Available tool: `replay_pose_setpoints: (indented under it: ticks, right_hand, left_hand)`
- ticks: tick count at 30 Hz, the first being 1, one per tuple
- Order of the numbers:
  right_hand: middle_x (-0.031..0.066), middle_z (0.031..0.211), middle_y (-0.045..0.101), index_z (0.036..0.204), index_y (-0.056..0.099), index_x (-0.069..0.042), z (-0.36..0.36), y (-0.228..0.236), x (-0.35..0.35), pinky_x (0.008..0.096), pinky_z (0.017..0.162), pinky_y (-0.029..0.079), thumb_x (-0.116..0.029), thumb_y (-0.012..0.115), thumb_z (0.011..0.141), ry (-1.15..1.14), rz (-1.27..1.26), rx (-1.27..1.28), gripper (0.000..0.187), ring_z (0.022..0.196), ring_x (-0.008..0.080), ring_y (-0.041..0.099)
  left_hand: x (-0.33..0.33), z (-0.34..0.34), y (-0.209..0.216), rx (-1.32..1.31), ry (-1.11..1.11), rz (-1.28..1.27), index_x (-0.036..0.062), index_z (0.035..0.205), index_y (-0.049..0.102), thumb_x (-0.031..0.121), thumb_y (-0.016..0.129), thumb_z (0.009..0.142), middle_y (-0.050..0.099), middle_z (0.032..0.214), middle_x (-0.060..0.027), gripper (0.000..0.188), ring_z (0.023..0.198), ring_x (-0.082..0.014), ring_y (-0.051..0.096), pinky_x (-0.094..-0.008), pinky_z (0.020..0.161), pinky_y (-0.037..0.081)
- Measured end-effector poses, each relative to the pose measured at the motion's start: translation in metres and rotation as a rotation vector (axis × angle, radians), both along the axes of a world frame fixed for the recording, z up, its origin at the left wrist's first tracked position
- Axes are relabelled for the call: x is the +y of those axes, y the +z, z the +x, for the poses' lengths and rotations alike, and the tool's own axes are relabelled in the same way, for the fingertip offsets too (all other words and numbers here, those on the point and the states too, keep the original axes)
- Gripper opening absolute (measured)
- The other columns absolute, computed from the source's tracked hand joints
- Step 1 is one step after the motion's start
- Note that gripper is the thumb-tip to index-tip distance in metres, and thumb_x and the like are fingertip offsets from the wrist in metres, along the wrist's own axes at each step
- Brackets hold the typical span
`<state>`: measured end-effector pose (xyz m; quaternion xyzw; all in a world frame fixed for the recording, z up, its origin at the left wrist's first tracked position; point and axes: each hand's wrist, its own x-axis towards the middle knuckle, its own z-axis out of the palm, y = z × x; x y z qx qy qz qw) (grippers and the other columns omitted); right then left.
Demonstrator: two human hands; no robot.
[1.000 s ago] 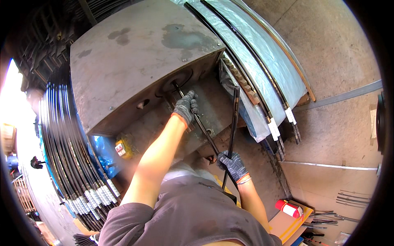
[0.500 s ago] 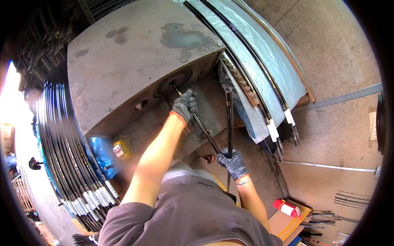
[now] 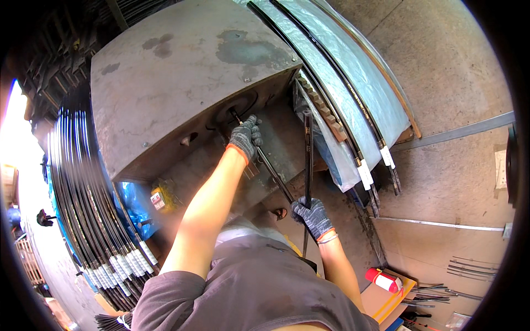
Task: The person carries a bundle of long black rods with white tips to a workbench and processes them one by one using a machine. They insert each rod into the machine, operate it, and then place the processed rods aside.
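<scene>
In a grey knitted glove with an orange cuff, my left hand (image 3: 244, 136) is wrapped round a dark metal tube (image 3: 272, 170). The tube's far end meets the round opening in the front of a grey metal machine housing (image 3: 182, 66). My gloved right hand (image 3: 314, 218) is closed around the near part of the same tube. A second dark tube (image 3: 308, 160) stands almost upright at the right hand, its open end upward; it appears to be held there too, with fingers hiding how.
Many black tubes with white wrapped ends (image 3: 94, 209) lie on the left. On the right, two long tubes (image 3: 342, 77) rest on plastic sheeting (image 3: 381, 83) beside a notched wooden strip (image 3: 323, 110). A red fire extinguisher (image 3: 385, 280) lies on a board at lower right.
My left hand has shifted very slightly up and left along with the tube. The upright tube's top has risen a little. Both grips are the same.
</scene>
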<state>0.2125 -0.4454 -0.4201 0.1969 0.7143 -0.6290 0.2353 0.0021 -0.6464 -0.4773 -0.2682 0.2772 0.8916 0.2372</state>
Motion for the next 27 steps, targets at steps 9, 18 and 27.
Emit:
replay_pose_setpoints:
  ticks: [9, 18, 27]
  right_hand:
    - [0.0136, 0.08, 0.064, 0.1, 0.059, 0.002, 0.001, -0.012, 0.032, 0.033, 0.07, 0.051, -0.033, 0.053, 0.088, 0.354, -0.316, -0.166, 0.038, 0.073, 0.0227, 0.063]
    - [0.0096, 0.086, 0.063, 0.103, 0.056, -0.001, 0.009, -0.003, 0.021, 0.0334, 0.074, 0.052, -0.034, 0.06, 0.083, 0.45, -0.494, -0.33, 0.039, 0.08, 0.024, 0.063]
    - [0.0086, 0.081, 0.063, 0.101, 0.058, -0.002, 0.035, -0.021, 0.034, 0.03, 0.071, 0.049, -0.037, 0.064, 0.08, 0.543, -0.196, 0.073, 0.042, 0.073, 0.0171, 0.061]
  left_hand:
    - [0.027, 0.083, 0.057, 0.18, -0.095, 0.179, 0.0044, 0.106, 0.055, 0.026, 0.058, 0.085, 0.062, 0.095, -0.0093, 0.03, 0.089, -0.0209, 0.06, -0.0365, 0.077, 0.052]
    - [0.025, 0.117, 0.086, 0.435, -0.195, 0.153, 0.0029, 0.109, 0.051, 0.027, 0.063, 0.082, 0.057, 0.082, -0.0041, 0.038, 0.079, -0.0188, 0.058, -0.0357, 0.078, 0.05]
    - [0.029, 0.115, 0.099, 0.324, -0.125, 0.074, 0.0041, 0.094, 0.054, 0.025, 0.062, 0.083, 0.047, 0.065, 0.0024, 0.025, 0.057, -0.0112, 0.047, -0.0306, 0.061, 0.046]
